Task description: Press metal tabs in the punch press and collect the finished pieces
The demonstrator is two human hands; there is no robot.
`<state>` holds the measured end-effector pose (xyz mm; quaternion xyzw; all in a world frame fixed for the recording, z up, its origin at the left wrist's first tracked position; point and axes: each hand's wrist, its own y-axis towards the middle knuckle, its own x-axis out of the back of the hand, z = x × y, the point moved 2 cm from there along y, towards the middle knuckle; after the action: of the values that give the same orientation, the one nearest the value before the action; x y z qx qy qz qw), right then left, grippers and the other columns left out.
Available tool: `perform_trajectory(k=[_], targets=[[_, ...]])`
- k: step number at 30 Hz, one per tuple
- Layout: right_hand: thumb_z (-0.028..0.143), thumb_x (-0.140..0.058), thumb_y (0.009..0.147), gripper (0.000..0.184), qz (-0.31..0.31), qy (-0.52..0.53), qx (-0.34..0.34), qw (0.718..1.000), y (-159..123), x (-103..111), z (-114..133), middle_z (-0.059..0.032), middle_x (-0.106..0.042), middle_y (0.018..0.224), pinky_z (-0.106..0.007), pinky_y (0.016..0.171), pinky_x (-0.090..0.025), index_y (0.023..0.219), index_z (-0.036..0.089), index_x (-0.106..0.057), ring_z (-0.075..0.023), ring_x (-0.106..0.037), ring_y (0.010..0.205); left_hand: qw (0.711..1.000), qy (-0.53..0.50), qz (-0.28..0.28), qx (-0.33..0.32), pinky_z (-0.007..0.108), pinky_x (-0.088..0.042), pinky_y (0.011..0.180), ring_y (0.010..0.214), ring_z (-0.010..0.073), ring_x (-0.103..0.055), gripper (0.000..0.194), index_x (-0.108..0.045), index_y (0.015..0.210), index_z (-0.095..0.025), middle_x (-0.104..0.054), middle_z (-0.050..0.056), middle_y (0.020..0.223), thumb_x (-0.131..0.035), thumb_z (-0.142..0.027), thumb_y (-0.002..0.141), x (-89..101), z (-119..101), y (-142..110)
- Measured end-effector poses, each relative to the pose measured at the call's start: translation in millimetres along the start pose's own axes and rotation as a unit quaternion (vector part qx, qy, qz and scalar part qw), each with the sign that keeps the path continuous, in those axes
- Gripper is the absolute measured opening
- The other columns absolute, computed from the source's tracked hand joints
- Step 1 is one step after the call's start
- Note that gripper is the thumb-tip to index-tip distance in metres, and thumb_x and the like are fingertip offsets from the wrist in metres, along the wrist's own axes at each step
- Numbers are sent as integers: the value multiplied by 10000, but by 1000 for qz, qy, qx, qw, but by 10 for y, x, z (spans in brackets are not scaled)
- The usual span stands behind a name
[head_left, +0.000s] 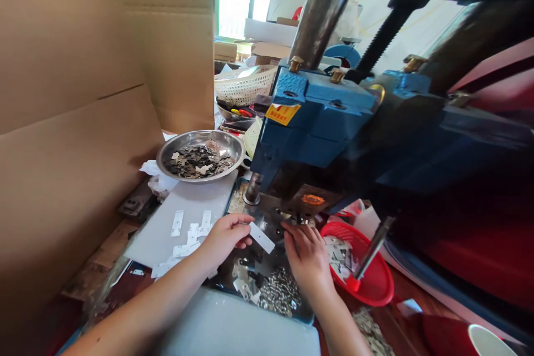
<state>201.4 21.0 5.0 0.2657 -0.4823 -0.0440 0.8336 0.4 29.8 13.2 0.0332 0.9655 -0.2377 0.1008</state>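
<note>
My left hand (232,235) pinches the end of a flat, pale metal strip (262,237) with a small hole in it. The strip tilts above the dark base plate (267,208) of a blue press (317,117). Close by on the right, my right hand (307,253) has its fingers stretched toward the lower die (312,200). Its fingertips are partly hidden at the die, and I see nothing held there. Similar strips (192,236) lie on a white board (162,222) to the left of my left hand.
A steel bowl (200,178) of metal pieces stands behind the board. Small metal scraps (279,292) are heaped before the die. A red basket (386,283) with pale strips sits on the right. Cardboard (75,139) walls the left side; a white basket (246,86) is behind.
</note>
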Motion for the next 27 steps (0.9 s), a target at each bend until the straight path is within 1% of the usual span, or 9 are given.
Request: perform_trajectory(k=[4,8,12,14,16,19,21,23,27], targets=[[257,-486,865,262,71,138,-32,987,-54,18,162,-36,-619,965,-287,783,-468,1074,272,-643,-161,-588,887,998,-47,37,29,153,-446,503,533,64,-593,248,-628,965,-137,-632,-11,644,-652,-164,719,-115,74,-25],[319,-532,822,160,104,234,-104,961,-50,49,261,-47,-603,945,-276,787,-453,831,219,-657,-173,-578,900,987,-16,130,96,150,-349,395,402,54,-514,228,-611,828,-138,-628,-3,562,-643,-342,730,-259,246,-62],[361,-539,791,190,181,295,-208,915,-61,39,258,0,-599,728,-267,668,-419,704,198,-584,-155,-549,712,995,40,88,20,161,-253,367,361,56,-416,331,-605,770,-153,-502,-60,425,-597,-483,746,-263,249,-63],[365,-550,779,185,220,355,-253,873,-92,8,277,11,-600,674,-270,649,-410,697,200,-570,-154,-551,678,996,36,78,-22,169,-272,395,404,63,-424,342,-627,816,-152,-480,-70,439,-629,-481,725,-260,196,-54],[402,-549,787,202,237,450,-304,805,-134,-35,318,5,-617,665,-289,652,-426,756,203,-569,-164,-575,661,994,47,96,-36,182,-289,413,431,72,-438,344,-627,795,-147,-492,-64,463,-668,-474,698,-275,157,-43],[486,-549,791,290,189,587,-376,691,-186,-86,366,-8,-618,659,-283,593,-429,826,198,-555,-147,-560,583,992,39,106,-47,199,-350,468,473,80,-477,338,-601,745,-147,-539,-46,517,-685,-470,693,-294,138,-35],[484,-605,757,305,130,628,-401,654,-204,-103,354,2,-593,655,-249,545,-400,825,192,-551,-114,-517,544,992,2,117,-53,222,-417,561,574,103,-550,335,-610,799,-148,-609,-12,630,-683,-460,702,-303,139,-48],[438,-672,711,300,82,617,-402,672,-208,-112,302,21,-570,661,-227,521,-378,839,194,-554,-95,-489,536,988,-32,143,-52,255,-454,666,707,136,-601,350,-623,905,-156,-651,20,779,-701,-424,693,-320,144,-64],[420,-672,705,322,32,443,-338,830,-178,-133,131,-1,-629,780,-265,617,-436,934,209,-591,-145,-560,676,987,60,101,-108,281,-456,684,712,157,-596,319,-633,984,-168,-639,13,773,-680,-328,712,-362,121,4]])
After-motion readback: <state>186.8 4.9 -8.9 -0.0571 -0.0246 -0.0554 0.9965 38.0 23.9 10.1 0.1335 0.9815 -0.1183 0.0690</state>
